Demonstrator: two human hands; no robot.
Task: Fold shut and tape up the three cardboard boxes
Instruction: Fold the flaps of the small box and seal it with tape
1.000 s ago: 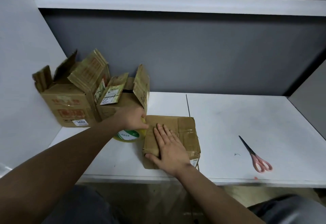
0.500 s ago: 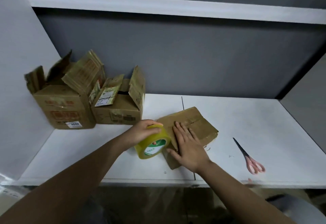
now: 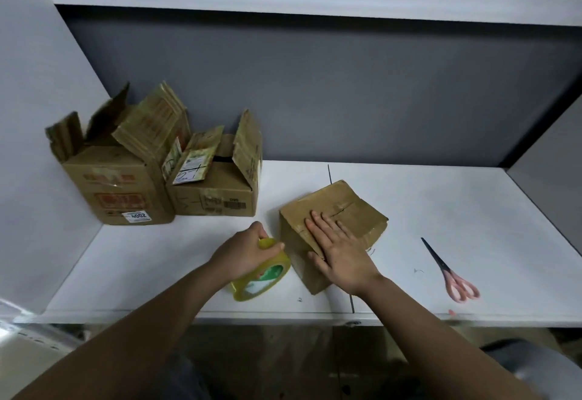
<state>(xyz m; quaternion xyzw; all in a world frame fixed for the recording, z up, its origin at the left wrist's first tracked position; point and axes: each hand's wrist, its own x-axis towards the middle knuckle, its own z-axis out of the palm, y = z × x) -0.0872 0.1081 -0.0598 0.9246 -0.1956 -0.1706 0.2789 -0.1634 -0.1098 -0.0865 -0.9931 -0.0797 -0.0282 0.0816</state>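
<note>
Cardboard: small box at frame centre is lying with flaps folded shut, right hand pressing flat, fingers straight. Left hand is gripping tape roll just beside it. Taping looks underway. Two boxes upper left, large and medium, are standing open, both still to do.

packing bench: white shelf, grey walls, boxes, scissors.

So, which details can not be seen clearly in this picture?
- Head view: inside of the two open boxes, hidden by their flaps.
- Tape strip between tape roll and closed box: left hand covers it.
- Label text on the boxes: too small.
</note>
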